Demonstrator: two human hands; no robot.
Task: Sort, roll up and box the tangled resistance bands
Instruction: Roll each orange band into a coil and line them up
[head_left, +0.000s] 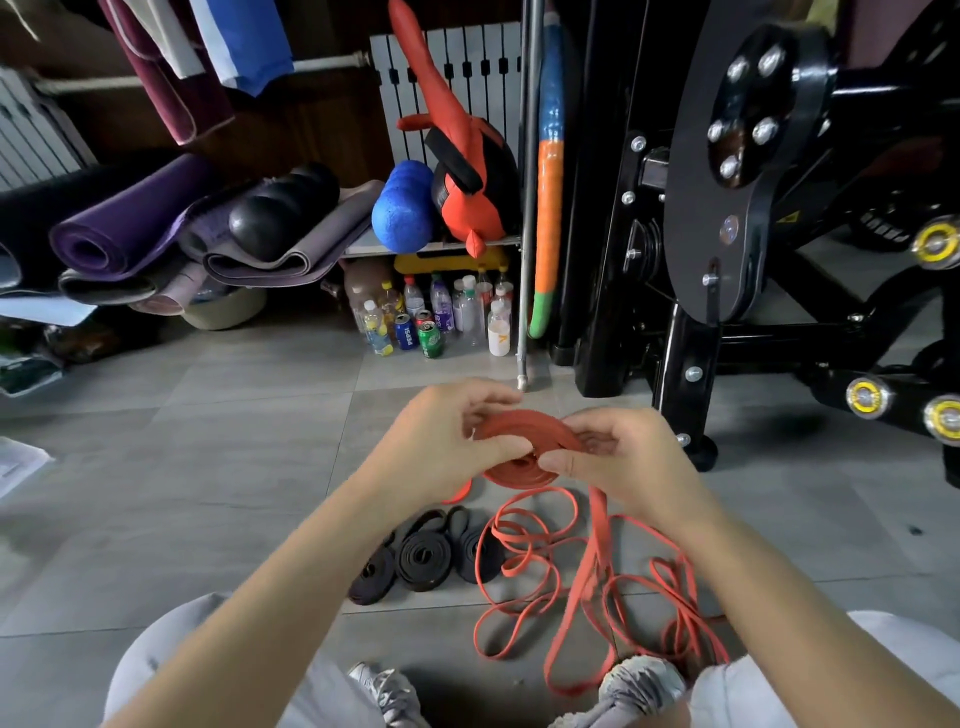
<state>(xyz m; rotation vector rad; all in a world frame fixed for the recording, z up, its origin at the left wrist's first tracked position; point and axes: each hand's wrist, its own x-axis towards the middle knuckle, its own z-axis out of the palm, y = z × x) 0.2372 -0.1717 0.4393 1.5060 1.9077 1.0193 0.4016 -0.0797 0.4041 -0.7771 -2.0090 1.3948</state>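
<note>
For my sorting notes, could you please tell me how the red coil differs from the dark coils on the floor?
The red coil is gripped by the left hand and right hand; the dark coils lie on the floor. The red coil trails an unrolled tail; the dark coils look fully wound. Both are flat bands rolled into spirals.

We have one view, from a wide-angle camera on the person's head, facing forward and down. It looks from close above and behind the left hand (441, 434) and right hand (626, 462), which hold a band (522, 425) at mid-frame. Nearer than the hands we see knees (166, 660) and shoes (641, 680); beyond them, floor (234, 415), shelves (431, 248) and a machine (753, 182).
</note>
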